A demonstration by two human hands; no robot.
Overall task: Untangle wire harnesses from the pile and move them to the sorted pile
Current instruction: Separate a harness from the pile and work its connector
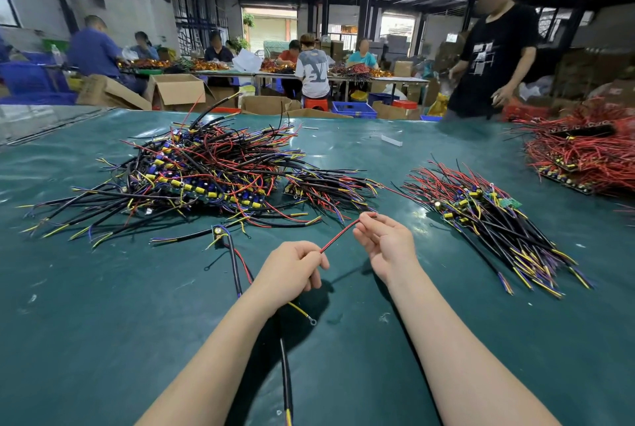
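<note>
A big tangled pile of wire harnesses (202,171), with black, red, yellow and blue leads, lies at the left centre of the green table (103,322). A tidier pile of aligned harnesses (488,216) lies at the right. Between my hands runs a red wire (340,233) of one harness. My left hand (292,271) grips its lower end, and my right hand (385,240) pinches its upper end. That harness's black cable (285,370) hangs below my left hand, with a yellow ring-terminal lead (302,312) beside it.
A single harness (230,254) lies loose just left of my left hand. A heap of red-wired harnesses (584,154) fills the far right. A person in a black shirt (491,48) stands at the table's far edge. Behind are cardboard boxes, blue crates and seated workers.
</note>
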